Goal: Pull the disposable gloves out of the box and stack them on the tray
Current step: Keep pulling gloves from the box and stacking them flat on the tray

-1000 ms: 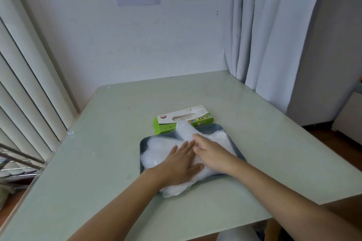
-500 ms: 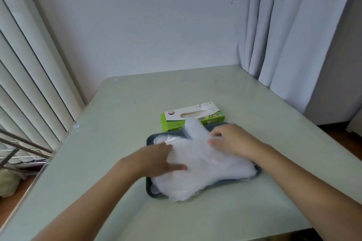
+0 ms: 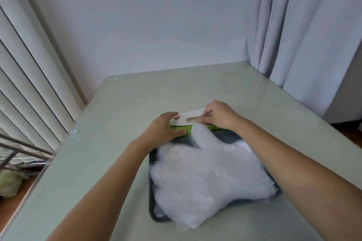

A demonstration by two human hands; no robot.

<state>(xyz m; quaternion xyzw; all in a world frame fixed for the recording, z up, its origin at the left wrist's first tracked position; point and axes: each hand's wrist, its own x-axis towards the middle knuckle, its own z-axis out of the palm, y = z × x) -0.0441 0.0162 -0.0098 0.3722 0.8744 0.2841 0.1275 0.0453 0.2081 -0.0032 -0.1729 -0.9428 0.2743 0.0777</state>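
A green and white glove box (image 3: 187, 121) lies flat on the table just behind a dark grey tray (image 3: 152, 204). A thick pile of clear disposable gloves (image 3: 207, 180) fills the tray and spills over its front and right edges. My left hand (image 3: 164, 128) grips the box's left end, thumb on its green front. My right hand (image 3: 219, 116) sits over the box's right half, its fingertips pinching at the slot in the top. Whether a glove is between those fingertips is not visible.
The pale green table (image 3: 121, 115) is bounded by a white wall behind, vertical blinds (image 3: 29, 76) at the left and a white curtain (image 3: 305, 31) at the right. A metal rack (image 3: 21, 152) stands beyond the table's left edge.
Both hands have left the glove pile on the tray and moved forward to the box. The left hand now holds its end and the right hand's fingers are at the slot.
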